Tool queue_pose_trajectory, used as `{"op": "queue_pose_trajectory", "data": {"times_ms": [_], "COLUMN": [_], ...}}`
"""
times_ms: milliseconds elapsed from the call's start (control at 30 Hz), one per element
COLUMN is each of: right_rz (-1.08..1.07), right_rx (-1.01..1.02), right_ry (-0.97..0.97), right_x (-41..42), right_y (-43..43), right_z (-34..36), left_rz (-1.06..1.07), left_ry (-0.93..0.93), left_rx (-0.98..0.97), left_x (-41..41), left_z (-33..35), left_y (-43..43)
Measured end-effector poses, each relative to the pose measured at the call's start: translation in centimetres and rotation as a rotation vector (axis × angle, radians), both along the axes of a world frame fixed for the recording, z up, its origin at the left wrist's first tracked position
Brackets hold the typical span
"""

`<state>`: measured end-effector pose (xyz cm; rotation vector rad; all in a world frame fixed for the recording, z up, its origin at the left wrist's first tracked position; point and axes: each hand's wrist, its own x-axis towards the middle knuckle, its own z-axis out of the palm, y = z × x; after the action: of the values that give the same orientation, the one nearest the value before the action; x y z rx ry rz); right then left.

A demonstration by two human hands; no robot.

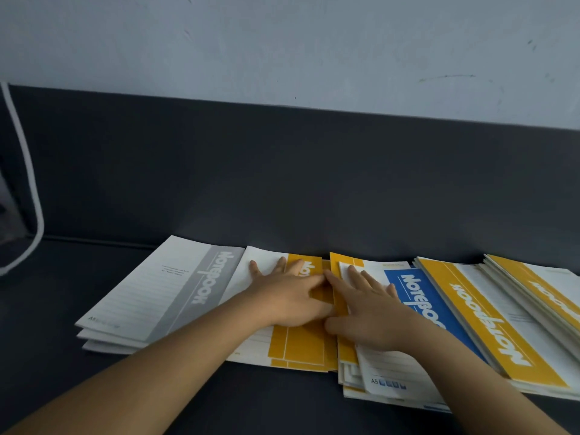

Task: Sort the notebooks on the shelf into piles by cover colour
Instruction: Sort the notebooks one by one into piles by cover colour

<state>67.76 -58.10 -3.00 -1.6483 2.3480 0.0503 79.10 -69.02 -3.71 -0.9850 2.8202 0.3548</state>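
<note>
At 9 o'clock, by the frame's edge, a white cable point(31, 189) loops down past the dark back panel point(282, 167), with a scuffed grey-blue wall point(282, 42) above at 12. On the matte dark shelf point(157, 387), from 7 to 4 o'clock, runs a row of thin, flat, paper-covered piles, each cover bearing a coloured band. A grey pile point(150, 296) sits at 7. Just right of it a yellow pile point(301, 350) lies under the left hand point(288, 296), whose fingers are straight and spread, pressing flat and gripping nothing. The right hand point(373, 312), at 5, likewise rests flat and spread on a blue notebook point(420, 287) atop a ragged stack point(354, 384). Slanted yellow notebooks point(477, 318) overlap that stack at 4, covering its right edge.
</note>
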Motion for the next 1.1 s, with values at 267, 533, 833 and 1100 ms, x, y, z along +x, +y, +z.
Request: {"op": "queue_pose_trajectory", "data": {"times_ms": [267,533,833,1100], "right_rz": [-0.055,-0.100,-0.126,-0.113], "right_rx": [-0.004,0.049,0.138,0.225], "right_ry": [0.049,0.010,0.035,0.004], "right_x": [0.5,0.0,-1.8,-3.1], "right_y": [-0.4,-0.6,0.3,0.6], "right_z": [-0.1,0.4,0.9,1.3], "left_rz": [0.026,0.096,0.105,0.116], "left_ry": [-0.050,0.000,-0.032,-0.015], "left_rx": [-0.065,-0.091,-0.146,-0.118], "left_x": [0.1,-0.1,-0.3,-0.8], "left_z": [-0.7,-0.9,-1.5,-1.5], "left_y": [0.3,0.7,1.0,1.3]}}
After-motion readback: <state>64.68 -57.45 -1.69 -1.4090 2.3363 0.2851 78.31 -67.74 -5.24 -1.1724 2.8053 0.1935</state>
